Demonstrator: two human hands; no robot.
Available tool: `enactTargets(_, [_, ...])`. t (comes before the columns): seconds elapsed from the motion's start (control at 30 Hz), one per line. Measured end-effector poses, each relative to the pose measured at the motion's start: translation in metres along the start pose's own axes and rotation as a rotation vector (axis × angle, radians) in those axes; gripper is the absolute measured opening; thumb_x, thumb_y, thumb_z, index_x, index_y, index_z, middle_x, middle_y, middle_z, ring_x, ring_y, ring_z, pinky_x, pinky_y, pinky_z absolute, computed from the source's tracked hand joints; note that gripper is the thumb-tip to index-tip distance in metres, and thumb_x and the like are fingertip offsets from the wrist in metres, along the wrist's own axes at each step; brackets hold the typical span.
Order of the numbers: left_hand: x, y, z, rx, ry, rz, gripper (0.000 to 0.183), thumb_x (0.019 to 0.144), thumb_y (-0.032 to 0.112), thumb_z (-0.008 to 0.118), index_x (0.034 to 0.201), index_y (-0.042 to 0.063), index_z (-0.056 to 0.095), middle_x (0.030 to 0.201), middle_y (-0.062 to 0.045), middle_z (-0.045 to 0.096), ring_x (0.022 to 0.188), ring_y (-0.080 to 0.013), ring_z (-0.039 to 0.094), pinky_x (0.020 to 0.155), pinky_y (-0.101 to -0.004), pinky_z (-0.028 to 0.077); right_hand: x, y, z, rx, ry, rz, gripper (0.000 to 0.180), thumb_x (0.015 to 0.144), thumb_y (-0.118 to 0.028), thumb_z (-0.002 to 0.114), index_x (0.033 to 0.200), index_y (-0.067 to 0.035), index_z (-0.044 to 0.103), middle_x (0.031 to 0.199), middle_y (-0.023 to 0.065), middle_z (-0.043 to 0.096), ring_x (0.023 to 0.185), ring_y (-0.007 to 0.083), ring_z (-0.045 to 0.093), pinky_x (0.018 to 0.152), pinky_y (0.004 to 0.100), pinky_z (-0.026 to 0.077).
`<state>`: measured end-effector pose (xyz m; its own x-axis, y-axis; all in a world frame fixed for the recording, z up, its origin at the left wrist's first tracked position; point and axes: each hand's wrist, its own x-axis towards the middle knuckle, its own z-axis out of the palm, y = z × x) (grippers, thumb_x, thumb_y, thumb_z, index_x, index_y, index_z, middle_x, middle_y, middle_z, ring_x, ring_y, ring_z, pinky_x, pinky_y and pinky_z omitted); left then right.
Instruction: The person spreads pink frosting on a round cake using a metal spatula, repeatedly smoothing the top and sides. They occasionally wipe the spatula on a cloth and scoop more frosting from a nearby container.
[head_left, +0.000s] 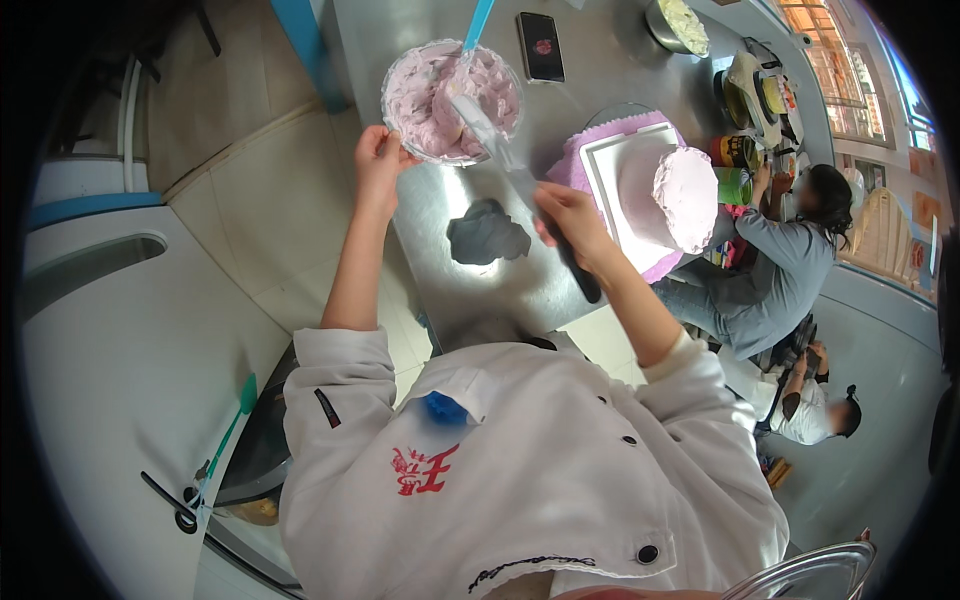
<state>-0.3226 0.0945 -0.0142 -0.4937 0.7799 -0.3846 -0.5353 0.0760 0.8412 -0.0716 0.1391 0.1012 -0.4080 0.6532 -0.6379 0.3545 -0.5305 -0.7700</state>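
Observation:
My left hand (382, 154) pinches the near left rim of a bowl of pale pink cream (420, 94). A blue-handled spatula (478, 26) stands in the cream. In my right hand (574, 221) is the black handle of an icing spatula (487, 135); its cream-smeared blade reaches over the bowl. To the right of that hand, a cake coated in pink cream (685, 199) rises from a white turntable or board (611, 172) lying on a purple scalloped mat (574, 154). A crumpled dark grey cloth (487, 232) lies between my hands, nearer my body.
The steel table (427, 277) also holds a phone (541, 47) and a metal bowl of pale yellow contents (677, 26). Green (733, 186) and dark containers (735, 151) stand beyond the cake. One person in grey (780, 262) works at the right; another in white (810, 409) is farther off.

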Motion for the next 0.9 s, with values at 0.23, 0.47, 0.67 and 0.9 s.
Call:
enactTargets(0.23, [0.002,-0.006,0.000,-0.021,0.092,-0.025,0.008,0.093,0.010,0.049,0.092,0.003,0.048,0.084,-0.004,0.051,0.070,-0.0125,0.057,0.067,-0.0326,0.057,-0.012,0.028,-0.019,-0.175,0.092,0.099,0.024,0.094,-0.015,0.050,0.107,0.003,0.060,0.055,0.0033,0.051,0.039,0.0081,0.041,0.037,0.0222,0.031])
enactTargets(0.47, [0.008,-0.004,-0.002,0.002,0.027,-0.010,0.007,0.094,0.011,0.047,0.091,0.004,0.047,0.081,-0.008,0.057,0.071,-0.0159,0.060,0.071,-0.0354,0.056,-0.072,0.026,-0.040,-0.289,0.191,0.071,0.030,0.093,-0.010,0.049,0.121,0.000,0.055,0.060,0.0049,0.052,0.045,0.0104,0.045,0.042,0.0232,0.037])
enactTargets(0.67, [-0.002,-0.005,0.004,-0.001,-0.010,-0.020,0.008,0.093,0.010,0.049,0.091,0.002,0.047,0.080,-0.006,0.053,0.070,-0.0147,0.058,0.069,-0.0340,0.057,-0.046,0.042,-0.002,-0.992,0.328,-0.651,0.056,0.080,0.008,0.046,0.130,-0.016,0.051,0.083,0.0154,0.048,0.075,0.0272,0.051,0.073,0.0343,0.044])
enactTargets(0.9, [-0.010,-0.014,0.008,-0.024,0.025,-0.002,0.008,0.093,0.010,0.048,0.093,0.003,0.046,0.082,-0.007,0.054,0.071,-0.0166,0.059,0.069,-0.0356,0.057,0.002,0.066,0.023,-1.342,0.465,-0.607,0.065,0.077,0.007,0.049,0.136,-0.020,0.044,0.087,0.0149,0.043,0.081,0.0300,0.048,0.077,0.0386,0.043])
